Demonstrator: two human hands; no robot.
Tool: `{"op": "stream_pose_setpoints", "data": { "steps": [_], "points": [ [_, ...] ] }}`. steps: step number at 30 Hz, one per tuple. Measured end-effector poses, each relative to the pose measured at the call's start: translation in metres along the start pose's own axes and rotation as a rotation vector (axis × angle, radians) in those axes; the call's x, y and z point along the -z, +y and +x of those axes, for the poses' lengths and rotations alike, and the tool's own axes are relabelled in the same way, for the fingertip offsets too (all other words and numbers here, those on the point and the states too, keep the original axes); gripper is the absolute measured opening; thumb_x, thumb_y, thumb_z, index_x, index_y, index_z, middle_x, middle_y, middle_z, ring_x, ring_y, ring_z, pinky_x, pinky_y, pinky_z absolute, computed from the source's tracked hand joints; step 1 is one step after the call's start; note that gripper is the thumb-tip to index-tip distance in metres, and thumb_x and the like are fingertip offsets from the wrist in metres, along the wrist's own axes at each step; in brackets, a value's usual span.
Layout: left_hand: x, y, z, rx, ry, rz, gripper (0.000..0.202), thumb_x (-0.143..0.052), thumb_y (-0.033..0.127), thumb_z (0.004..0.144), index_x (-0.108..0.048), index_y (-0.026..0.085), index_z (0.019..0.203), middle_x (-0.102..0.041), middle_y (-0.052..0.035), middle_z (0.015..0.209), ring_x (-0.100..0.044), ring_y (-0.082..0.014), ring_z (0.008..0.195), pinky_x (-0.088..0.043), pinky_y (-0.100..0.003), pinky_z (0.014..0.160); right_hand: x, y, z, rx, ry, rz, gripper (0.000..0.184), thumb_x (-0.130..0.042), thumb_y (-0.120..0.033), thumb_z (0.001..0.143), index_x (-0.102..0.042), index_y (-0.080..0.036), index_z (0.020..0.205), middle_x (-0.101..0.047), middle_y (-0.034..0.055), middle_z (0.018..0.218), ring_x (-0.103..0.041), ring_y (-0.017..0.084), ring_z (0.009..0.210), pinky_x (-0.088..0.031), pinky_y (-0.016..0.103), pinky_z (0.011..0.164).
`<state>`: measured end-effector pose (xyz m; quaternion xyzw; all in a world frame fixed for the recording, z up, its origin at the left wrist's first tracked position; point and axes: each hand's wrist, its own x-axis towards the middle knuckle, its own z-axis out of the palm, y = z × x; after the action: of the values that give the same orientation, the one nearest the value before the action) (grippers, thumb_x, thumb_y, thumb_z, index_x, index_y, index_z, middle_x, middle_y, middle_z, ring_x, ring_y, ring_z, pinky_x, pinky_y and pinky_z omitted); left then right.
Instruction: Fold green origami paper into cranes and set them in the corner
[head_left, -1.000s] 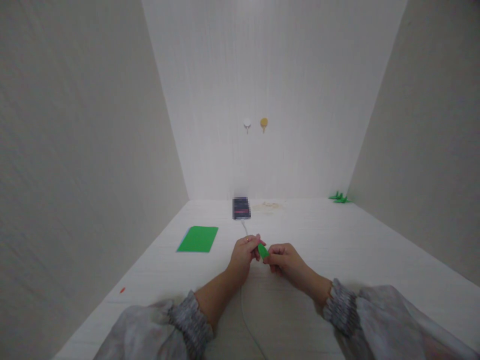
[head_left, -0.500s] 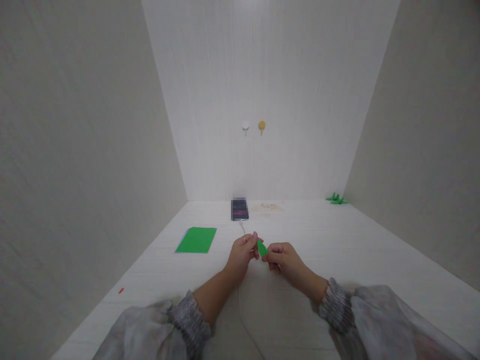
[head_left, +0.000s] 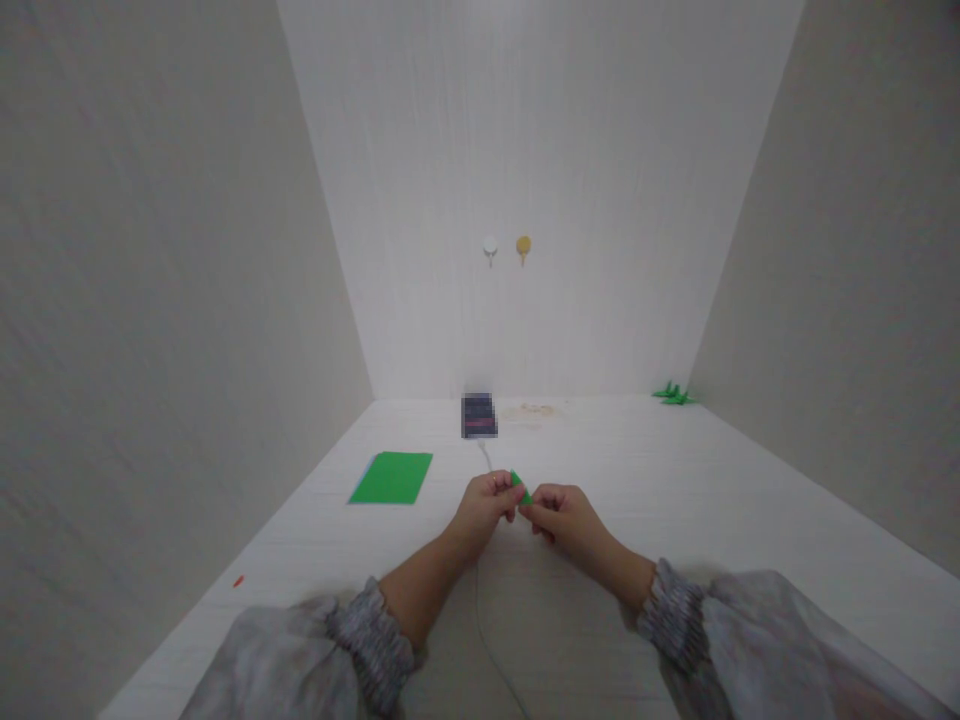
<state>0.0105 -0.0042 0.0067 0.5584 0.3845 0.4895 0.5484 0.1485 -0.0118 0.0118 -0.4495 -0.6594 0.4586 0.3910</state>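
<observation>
A small folded piece of green paper is held between my two hands above the white table. My left hand pinches its left side, thumb on top. At its lower right end, the fingers of my right hand are closed on the same paper. Fingers cover part of it, so its full shape is hidden. On the table to the left lies a stack of green square paper sheets.
A dark, pixelated device stands near the back wall, with a white cable running toward me. Folded green paper pieces sit in the back right corner. A small orange-red scrap lies at left. Two hooks hang on the wall.
My left thumb has come down over the green paper, and less of the paper shows. My right hand has shifted slightly left, closer to my left hand.
</observation>
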Motion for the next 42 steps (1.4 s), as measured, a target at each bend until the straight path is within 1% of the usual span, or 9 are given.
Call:
{"op": "stream_pose_setpoints", "data": {
  "steps": [5, 9, 12, 15, 18, 24, 29, 33, 42],
  "points": [
    [0.0, -0.001, 0.002, 0.017, 0.004, -0.033, 0.026, -0.062, 0.035, 0.062, -0.048, 0.014, 0.059, -0.046, 0.0044, 0.048, -0.039, -0.0058, 0.044, -0.03, -0.02, 0.047, 0.003, 0.002, 0.001, 0.088, 0.036, -0.101, 0.026, -0.05, -0.033, 0.071, -0.054, -0.016, 0.052, -0.045, -0.0039, 0.041, -0.039, 0.007, 0.036, -0.03, 0.019, 0.038],
    [-0.005, -0.001, 0.002, 0.075, 0.055, -0.189, 0.035, -0.068, 0.036, 0.057, -0.047, 0.015, 0.074, -0.053, 0.0028, 0.06, -0.048, -0.0075, 0.05, -0.04, -0.023, 0.055, 0.006, 0.0, 0.001, 0.162, 0.178, -0.238, 0.025, -0.049, -0.031, 0.071, -0.053, -0.017, 0.051, -0.045, -0.0034, 0.041, -0.039, 0.008, 0.038, -0.029, 0.02, 0.04],
    [-0.008, 0.001, 0.001, 0.08, 0.077, -0.184, 0.037, -0.07, 0.033, 0.055, -0.047, 0.014, 0.076, -0.055, 0.0012, 0.063, -0.053, -0.0094, 0.056, -0.043, -0.025, 0.058, 0.008, 0.0, 0.002, 0.227, 0.265, -0.357, 0.024, -0.051, -0.028, 0.07, -0.052, -0.017, 0.049, -0.045, -0.003, 0.042, -0.039, 0.009, 0.041, -0.027, 0.02, 0.042],
    [-0.009, 0.002, 0.001, 0.065, 0.07, -0.116, 0.032, -0.07, 0.032, 0.055, -0.049, 0.013, 0.071, -0.056, 0.0003, 0.063, -0.053, -0.0095, 0.059, -0.042, -0.023, 0.057, 0.01, 0.003, 0.003, 0.259, 0.245, -0.44, 0.023, -0.051, -0.029, 0.072, -0.055, -0.017, 0.052, -0.048, -0.0017, 0.046, -0.041, 0.01, 0.044, -0.027, 0.021, 0.044],
    [-0.007, 0.001, 0.002, 0.045, 0.093, -0.08, 0.03, -0.07, 0.032, 0.055, -0.05, 0.013, 0.069, -0.055, 0.0012, 0.062, -0.052, -0.0086, 0.057, -0.041, -0.022, 0.056, 0.011, 0.006, 0.005, 0.282, 0.216, -0.457, 0.021, -0.051, -0.029, 0.074, -0.058, -0.017, 0.058, -0.052, 0.0002, 0.052, -0.045, 0.012, 0.05, -0.031, 0.022, 0.047],
    [-0.005, -0.001, 0.003, 0.044, 0.106, -0.061, 0.027, -0.07, 0.026, 0.055, -0.051, 0.012, 0.069, -0.054, 0.0017, 0.06, -0.049, -0.007, 0.053, -0.039, -0.02, 0.054, 0.012, 0.01, 0.007, 0.37, 0.23, -0.36, 0.009, -0.056, -0.027, 0.071, -0.058, -0.018, 0.071, -0.054, 0.0013, 0.066, -0.048, 0.012, 0.055, -0.038, 0.023, 0.052],
    [-0.005, 0.0, 0.002, 0.043, 0.086, -0.087, 0.027, -0.07, 0.025, 0.055, -0.053, 0.012, 0.073, -0.054, 0.0015, 0.061, -0.05, -0.0075, 0.055, -0.04, -0.02, 0.055, 0.01, 0.009, 0.007, 0.272, 0.173, -0.246, 0.013, -0.057, -0.029, 0.071, -0.057, -0.017, 0.076, -0.058, 0.0019, 0.067, -0.052, 0.013, 0.059, -0.041, 0.024, 0.055],
    [-0.004, 0.0, 0.0, 0.05, 0.078, -0.075, 0.028, -0.07, 0.027, 0.055, -0.054, 0.013, 0.073, -0.055, 0.0012, 0.062, -0.051, -0.0082, 0.057, -0.04, -0.021, 0.055, 0.01, 0.01, 0.007, 0.187, 0.106, -0.07, 0.015, -0.06, -0.03, 0.067, -0.057, -0.016, 0.074, -0.058, -0.0001, 0.061, -0.053, 0.012, 0.056, -0.041, 0.023, 0.053],
    [-0.004, 0.005, -0.004, 0.052, 0.078, -0.078, 0.028, -0.068, 0.03, 0.057, -0.052, 0.013, 0.073, -0.055, 0.0009, 0.062, -0.051, -0.0083, 0.057, -0.039, -0.02, 0.054, 0.009, 0.012, 0.01, 0.137, 0.041, 0.248, 0.02, -0.069, -0.026, 0.057, -0.057, -0.017, 0.071, -0.056, -0.0036, 0.057, -0.052, 0.01, 0.054, -0.04, 0.023, 0.053]
  ]
}}
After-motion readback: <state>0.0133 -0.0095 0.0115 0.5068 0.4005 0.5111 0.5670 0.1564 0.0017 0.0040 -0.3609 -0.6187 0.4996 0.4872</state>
